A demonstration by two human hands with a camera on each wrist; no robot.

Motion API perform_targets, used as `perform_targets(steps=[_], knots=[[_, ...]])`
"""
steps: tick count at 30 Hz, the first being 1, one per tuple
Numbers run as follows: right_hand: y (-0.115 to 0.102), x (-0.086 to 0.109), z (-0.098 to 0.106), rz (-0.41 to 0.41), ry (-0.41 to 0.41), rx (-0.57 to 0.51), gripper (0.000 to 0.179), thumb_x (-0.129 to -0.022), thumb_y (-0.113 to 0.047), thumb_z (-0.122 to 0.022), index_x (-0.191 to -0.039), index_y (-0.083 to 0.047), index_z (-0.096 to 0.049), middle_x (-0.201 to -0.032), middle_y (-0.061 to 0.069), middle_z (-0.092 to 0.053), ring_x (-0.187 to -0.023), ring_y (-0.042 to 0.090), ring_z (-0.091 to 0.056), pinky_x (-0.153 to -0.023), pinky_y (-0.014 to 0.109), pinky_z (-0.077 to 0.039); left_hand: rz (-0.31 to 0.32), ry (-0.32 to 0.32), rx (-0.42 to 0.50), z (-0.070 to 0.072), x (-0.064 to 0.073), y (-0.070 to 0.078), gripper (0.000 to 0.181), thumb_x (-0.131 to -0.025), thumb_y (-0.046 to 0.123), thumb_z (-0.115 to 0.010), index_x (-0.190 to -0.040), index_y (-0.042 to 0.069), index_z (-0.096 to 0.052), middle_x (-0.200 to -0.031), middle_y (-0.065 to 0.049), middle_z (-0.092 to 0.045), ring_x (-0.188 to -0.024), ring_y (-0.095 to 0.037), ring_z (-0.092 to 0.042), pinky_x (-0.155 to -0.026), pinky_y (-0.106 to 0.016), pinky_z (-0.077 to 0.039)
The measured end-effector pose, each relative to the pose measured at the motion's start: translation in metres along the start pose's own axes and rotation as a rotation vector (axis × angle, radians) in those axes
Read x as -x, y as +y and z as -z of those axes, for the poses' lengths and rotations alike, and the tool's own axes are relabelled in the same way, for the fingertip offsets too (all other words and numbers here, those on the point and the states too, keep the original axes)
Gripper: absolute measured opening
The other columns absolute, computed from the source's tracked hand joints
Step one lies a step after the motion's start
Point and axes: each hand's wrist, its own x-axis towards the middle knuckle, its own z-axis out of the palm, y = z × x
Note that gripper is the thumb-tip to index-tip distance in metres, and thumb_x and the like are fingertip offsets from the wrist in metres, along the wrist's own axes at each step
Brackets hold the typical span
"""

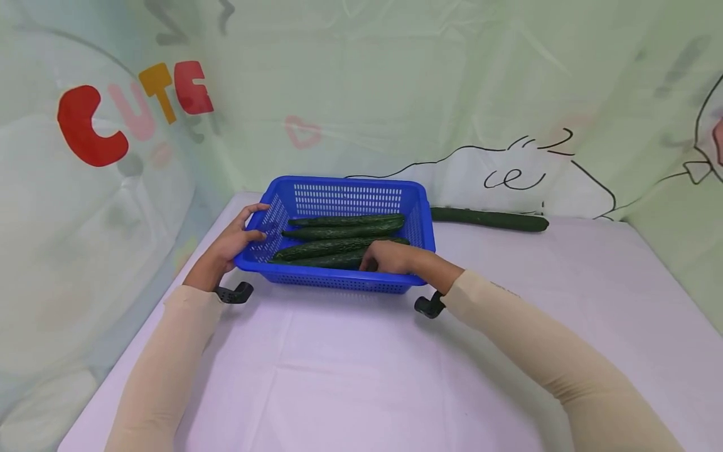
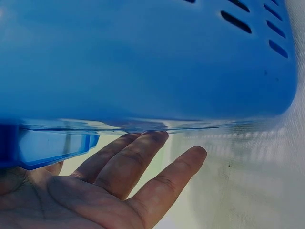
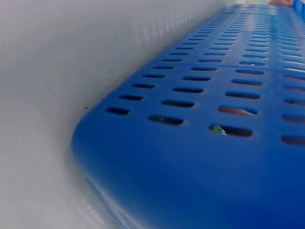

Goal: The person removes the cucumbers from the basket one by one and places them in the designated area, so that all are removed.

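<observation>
A blue plastic basket point(image 1: 344, 276) with slotted walls holds several long dark green cucumbers point(image 1: 344, 233), lying side by side. At its left end my left hand point(image 1: 230, 242) grips the rim, with thumb and a finger over the edge. The left wrist view shows other fingers point(image 2: 162, 186) stretched below the rim, outside the wall. My right hand point(image 1: 390, 256) reaches over the front rim into the right half, fingers bent down around the front cucumber point(image 1: 333, 260). Its fingertips are hidden; the right wrist view shows mostly the basket's outer wall point(image 3: 190, 157).
Another long cucumber point(image 1: 491, 219) lies on the white-covered table point(image 1: 350, 370) right of the basket, near the back. A printed curtain point(image 1: 361, 88) hangs close behind and at the left. Black wrist mounts point(image 1: 429, 306) stick out by the basket's front.
</observation>
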Motion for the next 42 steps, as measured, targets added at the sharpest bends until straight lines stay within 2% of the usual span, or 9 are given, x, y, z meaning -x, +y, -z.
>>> perform_targets(steps=[4, 11, 16, 21, 25, 30, 34, 38, 42], knots=[[0.0009, -0.0005, 0.0004, 0.016, -0.032, 0.004, 0.031, -0.094, -0.013, -0.062, -0.123, -0.003, -0.066, -0.117, 0.010, -0.070, -0.110, 0.023, -0.066, -0.099, 0.037, -0.053, 0.000, 0.000, -0.005, -0.0001, 0.0002, -0.0002, 0.060, -0.095, 0.002, -0.046, -0.140, 0.039, -0.033, -0.157, -0.022, -0.021, -0.131, -0.047, -0.042, -0.084, -0.045, -0.059], [0.0011, -0.0004, 0.0009, 0.057, -0.048, 0.022, 0.036, -0.101, -0.017, -0.050, -0.131, 0.000, -0.058, -0.127, 0.014, -0.065, -0.121, 0.026, -0.060, -0.107, 0.041, -0.046, -0.003, -0.004, 0.004, -0.0007, -0.0001, -0.0009, 0.060, -0.094, 0.002, -0.046, -0.140, 0.039, -0.033, -0.157, -0.023, -0.022, -0.130, -0.046, -0.042, -0.081, -0.041, -0.059], [0.0013, -0.0002, 0.0004, 0.048, -0.033, 0.013, 0.038, -0.102, -0.017, -0.046, -0.134, 0.001, -0.053, -0.131, 0.016, -0.061, -0.123, 0.027, -0.057, -0.108, 0.043, -0.044, -0.001, -0.003, 0.000, 0.0000, -0.0003, -0.0006, 0.061, -0.094, 0.002, -0.046, -0.141, 0.039, -0.033, -0.158, -0.022, -0.021, -0.132, -0.047, -0.041, -0.089, -0.050, -0.056], [0.0011, 0.0002, -0.0005, 0.068, 0.022, -0.054, 0.036, -0.101, -0.017, -0.049, -0.134, -0.003, -0.053, -0.122, 0.012, -0.064, -0.111, 0.022, -0.059, -0.100, 0.039, -0.048, -0.002, -0.003, 0.008, -0.0003, 0.0007, 0.0009, 0.062, -0.094, 0.002, -0.046, -0.142, 0.038, -0.032, -0.159, -0.022, -0.019, -0.135, -0.049, -0.038, -0.097, -0.060, -0.047], [0.0006, 0.0000, -0.0015, 0.093, 0.079, -0.096, 0.037, -0.099, -0.019, -0.055, -0.133, -0.006, -0.054, -0.116, 0.010, -0.065, -0.105, 0.020, -0.060, -0.096, 0.038, -0.050, -0.004, -0.004, 0.018, -0.0008, 0.0018, 0.0015, 0.063, -0.094, 0.001, -0.046, -0.143, 0.037, -0.031, -0.159, -0.021, -0.019, -0.135, -0.048, -0.038, -0.098, -0.060, -0.047], [0.0005, 0.0000, -0.0029, 0.130, 0.153, -0.083, 0.033, -0.095, -0.020, -0.062, -0.126, -0.010, -0.057, -0.118, 0.009, -0.065, -0.108, 0.022, -0.061, -0.095, 0.039, -0.051, -0.007, -0.004, 0.016, -0.0011, 0.0014, 0.0001, 0.062, -0.094, 0.001, -0.046, -0.142, 0.038, -0.032, -0.159, -0.021, -0.019, -0.133, -0.047, -0.039, -0.094, -0.055, -0.052], [0.0002, 0.0008, -0.0032, 0.155, 0.220, -0.058, 0.031, -0.092, -0.025, -0.067, -0.119, -0.013, -0.058, -0.114, 0.007, -0.067, -0.103, 0.021, -0.063, -0.080, 0.033, -0.051, -0.008, -0.001, 0.015, -0.0010, 0.0013, -0.0005, 0.062, -0.094, 0.001, -0.047, -0.142, 0.039, -0.033, -0.160, -0.021, -0.018, -0.134, -0.048, -0.039, -0.096, -0.058, -0.049], [-0.0002, 0.0016, -0.0033, 0.159, 0.267, -0.039, 0.035, -0.090, -0.029, -0.070, -0.120, -0.016, -0.058, -0.109, 0.007, -0.068, -0.095, 0.020, -0.064, -0.069, 0.029, -0.047, -0.002, 0.001, 0.016, -0.0006, 0.0010, -0.0006, 0.062, -0.094, 0.002, -0.047, -0.142, 0.039, -0.033, -0.160, -0.021, -0.018, -0.135, -0.048, -0.039, -0.098, -0.060, -0.046], [-0.0005, 0.0031, -0.0028, 0.168, 0.297, -0.038, 0.036, -0.088, -0.027, -0.073, -0.121, -0.019, -0.060, -0.109, 0.007, -0.067, -0.096, 0.020, -0.064, -0.069, 0.030, -0.049, 0.003, 0.000, 0.019, -0.0004, 0.0002, -0.0007, 0.062, -0.094, 0.001, -0.046, -0.142, 0.038, -0.032, -0.160, -0.020, -0.017, -0.135, -0.048, -0.038, -0.098, -0.062, -0.045]])
